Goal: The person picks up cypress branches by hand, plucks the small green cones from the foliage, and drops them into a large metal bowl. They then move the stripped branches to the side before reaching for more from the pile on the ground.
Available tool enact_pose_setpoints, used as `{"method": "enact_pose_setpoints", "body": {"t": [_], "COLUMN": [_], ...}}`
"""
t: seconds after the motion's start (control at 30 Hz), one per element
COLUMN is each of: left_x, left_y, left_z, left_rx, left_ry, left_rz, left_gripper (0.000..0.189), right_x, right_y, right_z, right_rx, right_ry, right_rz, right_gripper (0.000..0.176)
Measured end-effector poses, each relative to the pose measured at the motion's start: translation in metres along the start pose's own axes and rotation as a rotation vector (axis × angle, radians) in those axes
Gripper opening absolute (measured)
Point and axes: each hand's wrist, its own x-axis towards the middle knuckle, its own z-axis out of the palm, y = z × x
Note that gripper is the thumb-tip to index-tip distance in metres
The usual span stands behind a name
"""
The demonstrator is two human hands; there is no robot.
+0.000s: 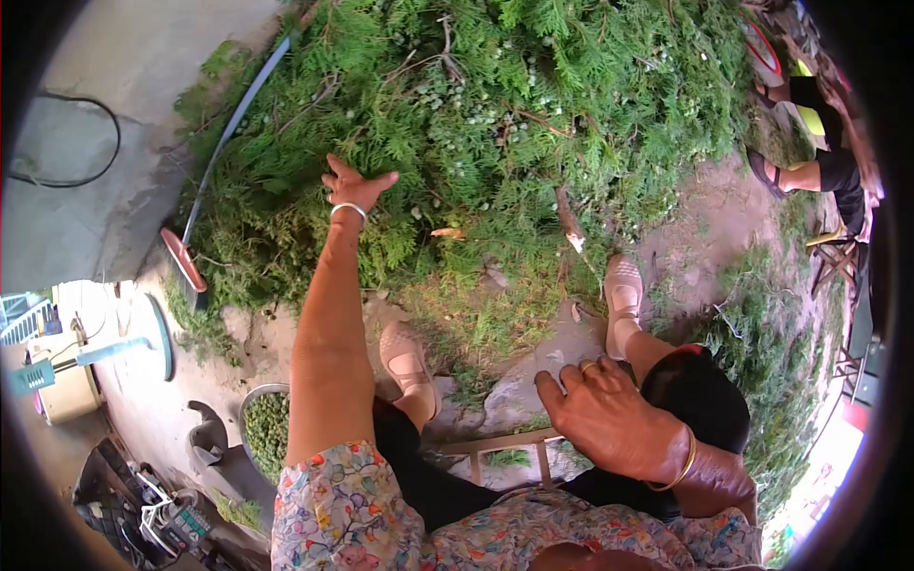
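Big pile of green conifer branches [533, 100] fills upper ctr of frame. Other person's legs [840, 171], dk trousers, far rt edge. Broom [225, 136] w/ long bluish handle runs along pile's L side, upper L. Round basin [244, 409] w/ small green bits [268, 426], lower L. R hand [609, 419], lower rt, well apart from pile: fingers half bent, palm hidden, can't tell if holding anything. L hand [353, 189], L of ctr: fingers spread wide, nothing held; branches right behind & above it, contact unclear. Gold bangle [687, 462], R wrist.
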Motion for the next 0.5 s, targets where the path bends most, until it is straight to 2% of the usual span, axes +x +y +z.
{"method": "enact_pose_setpoints", "body": {"t": [0.07, 0.1, 0.13, 0.2, 0.23, 0.27, 0.33, 0.4, 0.5], "left_x": [-0.001, 0.011, 0.011, 0.007, -0.001, -0.003, -0.008, -0.015, -0.072], "left_y": [0.004, -0.006, -0.008, -0.013, -0.012, -0.013, -0.011, -0.007, 0.018], "left_z": [0.018, 0.028, 0.032, 0.025, 0.020, 0.012, -0.002, -0.020, -0.072], "left_rx": [-0.028, -0.025, -0.020, 0.037, 0.032, 0.039, 0.054, 0.091, -0.541], "left_ry": [0.093, 0.101, 0.096, 0.075, 0.144, 0.158, 0.117, 0.012, -0.162], "left_rz": [-0.086, -0.084, -0.080, 0.047, 0.108, 0.112, 0.318, 0.307, 0.087], "left_gripper": [0.113, 0.078, 0.078, 0.038, 0.019, 0.019, 0.020, 0.036, 0.065], "right_x": [-0.002, -0.002, -0.003, -0.003, -0.004, -0.006, -0.010, -0.013, -0.014], "right_y": [0.002, 0.003, 0.004, 0.004, 0.004, 0.003, 0.003, 0.003, 0.007], "right_z": [-0.001, -0.001, 0.000, -0.001, -0.001, 0.000, 0.002, 0.007, 0.011], "right_rx": [0.049, 0.060, 0.066, 0.031, 0.035, 0.030, 0.023, 0.031, 0.020], "right_ry": [-0.163, -0.161, -0.161, -0.138, -0.124, -0.079, -0.018, 0.028, 0.109], "right_rz": [0.028, 0.031, 0.036, 0.038, 0.031, 0.026, 0.021, 0.010, 0.013], "right_gripper": [0.033, 0.033, 0.033, 0.032, 0.032, 0.031, 0.030, 0.028, 0.026]}}
